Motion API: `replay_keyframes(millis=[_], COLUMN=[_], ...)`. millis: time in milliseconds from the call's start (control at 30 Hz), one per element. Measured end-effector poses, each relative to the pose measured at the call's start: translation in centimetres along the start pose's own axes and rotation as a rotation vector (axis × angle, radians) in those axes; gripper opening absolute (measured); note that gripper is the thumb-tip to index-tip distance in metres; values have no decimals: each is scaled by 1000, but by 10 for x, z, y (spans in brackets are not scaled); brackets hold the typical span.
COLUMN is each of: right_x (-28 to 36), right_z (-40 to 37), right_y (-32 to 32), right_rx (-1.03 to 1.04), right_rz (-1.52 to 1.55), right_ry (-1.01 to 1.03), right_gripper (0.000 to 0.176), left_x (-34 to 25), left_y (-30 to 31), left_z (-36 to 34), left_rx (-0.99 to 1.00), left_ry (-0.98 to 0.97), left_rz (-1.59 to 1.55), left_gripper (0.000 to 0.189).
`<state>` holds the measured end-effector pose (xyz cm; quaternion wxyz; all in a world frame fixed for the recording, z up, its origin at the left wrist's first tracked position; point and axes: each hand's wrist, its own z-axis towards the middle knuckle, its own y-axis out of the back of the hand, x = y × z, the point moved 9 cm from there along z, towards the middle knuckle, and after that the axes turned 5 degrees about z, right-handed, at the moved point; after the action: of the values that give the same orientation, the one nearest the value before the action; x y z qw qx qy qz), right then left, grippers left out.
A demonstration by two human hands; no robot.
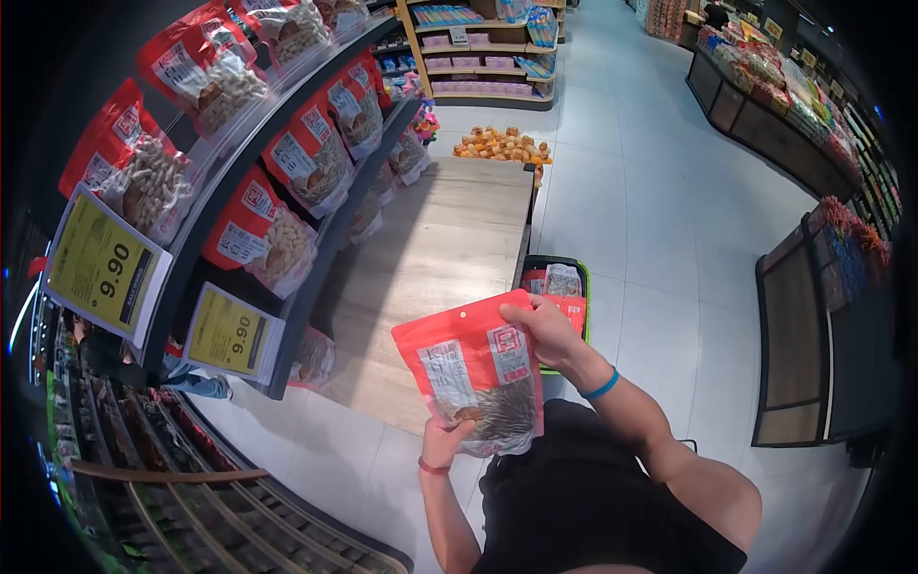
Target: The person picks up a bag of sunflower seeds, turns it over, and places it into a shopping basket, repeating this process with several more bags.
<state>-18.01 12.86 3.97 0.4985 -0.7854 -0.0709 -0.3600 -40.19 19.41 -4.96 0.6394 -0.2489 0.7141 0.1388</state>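
A red bag of sunflower seeds (pixel 469 368) is held in front of my body, its printed front facing me and dark seeds showing through the clear lower part. My right hand (pixel 547 333) grips its upper right corner, thumb on the front. At the lower left edge, my left hand (pixel 446 444) pinches it, the fingers behind hidden. Just beyond the right hand, a green-rimmed basket (pixel 585 335) holds similar red bags. To the left, shelves carry more red bags, among them a bag of peanuts (pixel 260 234).
A low wooden display table (pixel 421 230) stands ahead, with orange and brown items (pixel 502 145) past its far end. Yellow price signs (pixel 232 332) reading 9.90 jut from the shelf at left. The tiled aisle (pixel 636 239) runs along the right, beside a dark display stand (pixel 794 335).
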Motion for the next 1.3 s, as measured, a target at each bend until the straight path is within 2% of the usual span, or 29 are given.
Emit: replay_keyframes(millis=[133, 200, 233, 600, 800, 867, 1000, 1067, 1100, 1200, 1300], right_x=[0, 1, -6, -14, -20, -21, -17, -24, -32, -45, -45], right_z=[-3, -8, -10, -5, 9, 8, 0, -8, -6, -8, -9], right_y=[7, 5, 9, 11, 28, 37, 42, 42, 37, 50, 49], right_rx=[24, 110, 133, 101, 67, -16, -2, 19, 113, 126, 180], right_rz=[-135, -475, -591, -500, -400, -420, -492, -363, -271, -225, -216], right_ry=[2, 29, -30, 17, -48, -109, -148, -269, -247, -333, -321], right_gripper=[26, 35, 42, 32, 29, 30, 36, 44, 49, 50, 50], left_x=[5, 9, 10, 3, 5, 4, 13, 17, 18, 20, 24], left_y=[-7, -4, -5, -16, -26, -27, -32, -35, -40, -46, -48], left_z=[-9, -15, -17, -23, -17, -16, -8, -8, -8, -10, -12], left_rx=[-85, -178, -209, -253, -263, -257, -215, -199, -151, -61, -9], left_ry=[47, 35, 41, 63, 57, 52, 94, 108, 139, 175, 184], left_rz=[43, -35, -69, 12, 1, -5, -103, -128, -169, -200, -218], left_gripper=[30, 27, 25, 31, 32, 33, 32, 34, 38, 48, 54])
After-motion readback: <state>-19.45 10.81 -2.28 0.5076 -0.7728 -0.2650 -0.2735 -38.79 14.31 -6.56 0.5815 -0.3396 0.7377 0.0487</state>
